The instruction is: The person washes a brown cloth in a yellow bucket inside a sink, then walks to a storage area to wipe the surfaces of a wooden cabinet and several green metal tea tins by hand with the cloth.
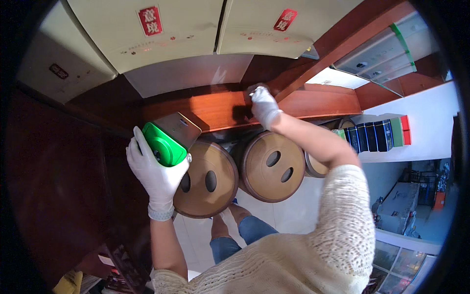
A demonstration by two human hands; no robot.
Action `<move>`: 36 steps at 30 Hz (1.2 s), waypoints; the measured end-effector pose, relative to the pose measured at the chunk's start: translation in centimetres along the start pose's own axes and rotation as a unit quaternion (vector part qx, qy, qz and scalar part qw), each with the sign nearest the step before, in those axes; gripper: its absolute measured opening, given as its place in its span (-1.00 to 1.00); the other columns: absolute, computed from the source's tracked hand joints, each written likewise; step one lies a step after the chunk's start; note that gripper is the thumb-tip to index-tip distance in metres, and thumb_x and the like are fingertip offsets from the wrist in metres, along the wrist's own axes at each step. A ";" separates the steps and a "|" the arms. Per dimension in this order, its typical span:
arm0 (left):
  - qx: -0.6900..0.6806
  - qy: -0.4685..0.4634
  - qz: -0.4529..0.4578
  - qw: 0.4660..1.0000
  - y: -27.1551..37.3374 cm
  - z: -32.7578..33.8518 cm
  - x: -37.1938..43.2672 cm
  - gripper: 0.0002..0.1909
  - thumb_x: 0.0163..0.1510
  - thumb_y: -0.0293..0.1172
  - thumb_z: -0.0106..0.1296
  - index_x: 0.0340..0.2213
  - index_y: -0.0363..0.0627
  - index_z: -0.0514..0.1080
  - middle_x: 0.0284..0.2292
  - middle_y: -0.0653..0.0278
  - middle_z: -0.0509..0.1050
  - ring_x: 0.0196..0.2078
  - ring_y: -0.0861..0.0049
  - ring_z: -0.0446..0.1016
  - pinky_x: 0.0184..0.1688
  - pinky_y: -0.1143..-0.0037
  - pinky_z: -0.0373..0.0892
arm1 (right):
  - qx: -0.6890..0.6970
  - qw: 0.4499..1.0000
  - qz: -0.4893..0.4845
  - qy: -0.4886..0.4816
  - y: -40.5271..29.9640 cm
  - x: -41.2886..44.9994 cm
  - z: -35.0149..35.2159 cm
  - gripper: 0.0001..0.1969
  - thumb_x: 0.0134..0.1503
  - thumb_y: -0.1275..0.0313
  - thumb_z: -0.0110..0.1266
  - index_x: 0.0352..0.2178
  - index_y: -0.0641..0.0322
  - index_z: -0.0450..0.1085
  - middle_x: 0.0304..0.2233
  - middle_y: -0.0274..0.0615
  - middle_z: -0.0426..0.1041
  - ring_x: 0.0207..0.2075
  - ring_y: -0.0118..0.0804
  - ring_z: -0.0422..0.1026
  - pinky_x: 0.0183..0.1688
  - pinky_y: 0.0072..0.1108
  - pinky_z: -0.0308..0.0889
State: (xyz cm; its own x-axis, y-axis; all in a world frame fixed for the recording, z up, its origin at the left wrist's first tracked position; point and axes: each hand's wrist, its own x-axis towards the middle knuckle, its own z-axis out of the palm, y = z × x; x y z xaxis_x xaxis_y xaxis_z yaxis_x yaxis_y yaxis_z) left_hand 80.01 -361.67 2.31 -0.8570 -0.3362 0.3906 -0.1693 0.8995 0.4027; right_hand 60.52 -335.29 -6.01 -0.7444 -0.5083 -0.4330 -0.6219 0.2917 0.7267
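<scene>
My left hand (pixel 158 172), in a white glove, grips a box (pixel 180 128) with a bright green end (pixel 167 145) and a brownish-grey side. It is held tilted beside the front edge of a reddish wooden shelf (pixel 214 106). My right hand (pixel 265 104), also white-gloved, reaches over that shelf near a wooden upright. Its fingers are bent and blurred around something small and dark, possibly a cloth, that I cannot make out. Large cream boxes (pixel 176 44) with red labels stand behind the shelf area.
Brown ceramic drum stools (pixel 273 167) with oval holes stand below the shelf. Clear-fronted boxes with green edges (pixel 382 58) are at the upper right. Dark blue, green and red boxes (pixel 383 136) line a white ledge. A dark wooden panel (pixel 62 176) rises at the left.
</scene>
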 end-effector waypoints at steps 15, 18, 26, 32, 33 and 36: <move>-0.116 -0.027 0.026 0.993 2.2 -0.8 -1.2 0.20 -0.55 -0.31 0.41 0.15 -0.32 -0.01 0.00 -0.13 0.20 0.03 0.00 0.17 0.07 0.15 0.14 | 0.136 0.826 0.326 0.438 14.5 3.7 -3.9 -0.63 -0.02 0.46 -0.13 -0.14 0.30 0.38 -0.22 -0.06 0.42 -0.21 -0.04 0.36 -0.15 -0.37 0.25; -0.097 -0.024 0.019 0.995 1.7 -1.3 -2.0 0.21 -0.52 -0.27 0.40 0.16 -0.30 -0.03 0.03 -0.12 0.17 0.06 0.01 0.14 0.09 0.17 0.11 | 0.101 0.829 0.363 0.413 13.3 6.5 -3.8 -0.62 0.00 0.45 -0.15 -0.12 0.30 0.36 -0.19 -0.05 0.41 -0.19 -0.05 0.35 -0.13 -0.38 0.25; -0.057 -0.022 -0.026 0.998 1.5 -3.1 -3.9 0.21 -0.50 -0.26 0.40 0.18 -0.24 -0.04 0.05 -0.10 0.15 0.08 0.04 0.12 0.11 0.20 0.10 | 0.192 0.954 0.224 0.050 -1.8 17.2 10.5 -0.62 0.12 0.43 -0.25 -0.04 0.26 0.33 0.02 -0.08 0.30 0.07 -0.18 0.22 0.11 -0.33 0.05; 0.021 0.005 -0.013 1.000 0.6 -5.1 -5.1 0.22 -0.50 -0.21 0.39 0.18 -0.27 -0.04 0.03 -0.10 0.16 0.06 0.04 0.13 0.10 0.20 0.10 | 0.040 0.997 0.069 -0.002 -12.1 10.8 8.3 -0.67 0.08 0.38 -0.11 -0.15 0.20 0.46 -0.10 -0.13 0.43 -0.02 -0.02 0.28 0.06 -0.12 0.04; 0.015 0.011 -0.017 1.000 0.6 -4.9 -5.2 0.23 -0.54 -0.29 0.39 0.17 -0.28 -0.04 0.02 -0.11 0.16 0.05 0.02 0.13 0.09 0.19 0.11 | 0.047 0.999 -0.007 -0.005 -11.0 7.1 6.3 -0.66 0.06 0.42 -0.12 -0.16 0.30 0.44 -0.16 -0.04 0.43 -0.08 -0.02 0.31 0.02 -0.21 0.11; -0.038 -0.019 -0.009 0.999 2.6 -5.1 -4.6 0.21 -0.42 -0.05 0.38 0.18 -0.27 -0.04 0.07 -0.10 0.14 0.11 0.07 0.11 0.14 0.22 0.07 | 0.365 0.876 0.193 0.248 -12.2 0.3 11.5 -0.74 -0.02 0.47 -0.04 -0.27 0.23 0.49 -0.22 -0.08 0.48 -0.14 -0.09 0.38 -0.07 -0.30 0.23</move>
State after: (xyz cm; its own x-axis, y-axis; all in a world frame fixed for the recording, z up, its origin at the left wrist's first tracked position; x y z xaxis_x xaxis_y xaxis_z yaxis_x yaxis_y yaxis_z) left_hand 86.01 -359.20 5.80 -0.8721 -0.3396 0.3523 -0.1481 0.8694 0.4713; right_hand 65.10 -329.69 -21.07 -0.8492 -0.4939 0.1870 -0.4712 0.8685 0.1540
